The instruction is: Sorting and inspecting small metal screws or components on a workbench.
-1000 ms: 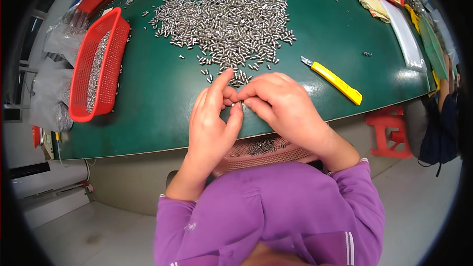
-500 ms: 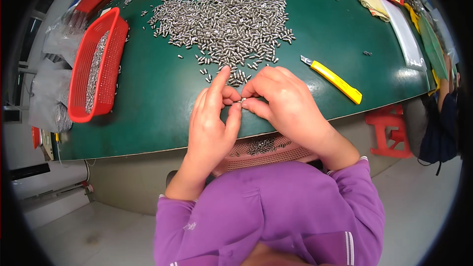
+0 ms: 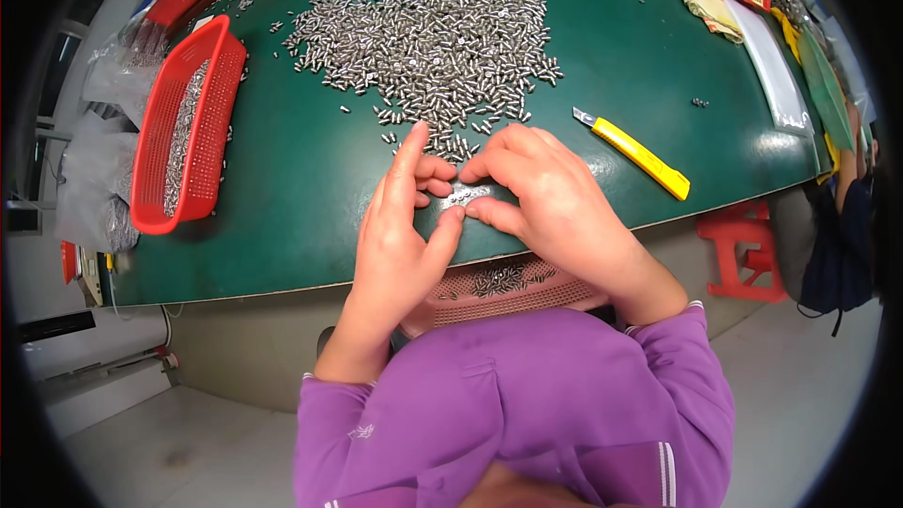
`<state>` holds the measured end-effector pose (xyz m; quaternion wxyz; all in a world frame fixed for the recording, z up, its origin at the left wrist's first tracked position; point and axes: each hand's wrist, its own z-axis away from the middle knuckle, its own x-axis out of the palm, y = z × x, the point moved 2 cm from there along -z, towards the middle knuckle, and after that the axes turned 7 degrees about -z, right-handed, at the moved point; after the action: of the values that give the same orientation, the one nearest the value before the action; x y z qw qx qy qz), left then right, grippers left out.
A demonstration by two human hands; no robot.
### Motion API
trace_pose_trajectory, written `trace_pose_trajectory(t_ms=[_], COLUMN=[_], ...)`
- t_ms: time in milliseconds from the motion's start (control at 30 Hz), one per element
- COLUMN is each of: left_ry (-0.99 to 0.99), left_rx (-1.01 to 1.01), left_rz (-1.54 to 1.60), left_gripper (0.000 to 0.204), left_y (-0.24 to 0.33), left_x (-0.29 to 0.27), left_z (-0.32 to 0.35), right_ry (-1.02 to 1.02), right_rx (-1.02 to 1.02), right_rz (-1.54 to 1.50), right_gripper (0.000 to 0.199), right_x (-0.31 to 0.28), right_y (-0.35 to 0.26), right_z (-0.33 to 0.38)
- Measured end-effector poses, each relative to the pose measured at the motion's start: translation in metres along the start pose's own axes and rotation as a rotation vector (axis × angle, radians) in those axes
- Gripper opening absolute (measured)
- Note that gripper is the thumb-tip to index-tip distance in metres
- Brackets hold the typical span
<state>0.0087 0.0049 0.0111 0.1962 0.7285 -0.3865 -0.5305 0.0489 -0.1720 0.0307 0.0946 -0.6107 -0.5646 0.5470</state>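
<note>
A large heap of small silver metal pins (image 3: 442,38) with pointed ends covers the far middle of the green table (image 3: 301,216). At its near tip, a few tiny metal parts (image 3: 465,195) lie on the tabletop between my two hands. On their left side, my left hand (image 3: 400,212) has its thumb and fingers apart, the index finger stretched toward the heap. Opposite it, my right hand (image 3: 546,183) is curved over the table, with a gap between thumb and fingertips. Neither hand has a part visibly gripped.
To the left stands a red perforated basket (image 3: 214,99) holding more metal parts. A yellow utility knife (image 3: 642,158) lies at the right with its blade out. Below the table edge is a pink basket (image 3: 442,315) with parts. A red stool (image 3: 743,254) stands at the right.
My fingertips have moved apart. The tiny parts that were bunched between them now lie spread on the table. The heap, knife and baskets look the same.
</note>
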Motion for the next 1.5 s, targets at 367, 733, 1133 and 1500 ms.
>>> trace_pose_trajectory(t_ms=[367, 733, 1133, 1500], left_ry=[0.134, 0.044, 0.037, 0.028], left_rx=[-0.128, -0.005, -0.009, 0.002], left_rz=[0.159, -0.153, -0.052, -0.058], left_gripper=[0.071, 0.068, 0.067, 0.064], left_y=[-0.007, 0.009, 0.008, 0.007], left_x=[0.000, 0.009, 0.008, 0.008], left_z=[0.001, -0.012, -0.008, -0.009], right_ry=[-0.230, 0.042, 0.009, 0.000], right_rx=[-0.069, -0.069, -0.036, -0.072], right_rz=[0.072, 0.076, 0.024, 0.094], right_gripper=[0.018, 0.021, 0.017, 0.014], right_x=[0.002, -0.007, -0.004, 0.001], right_y=[-0.011, 0.003, 0.002, 0.002], right_z=[0.004, -0.004, 0.001, 0.000])
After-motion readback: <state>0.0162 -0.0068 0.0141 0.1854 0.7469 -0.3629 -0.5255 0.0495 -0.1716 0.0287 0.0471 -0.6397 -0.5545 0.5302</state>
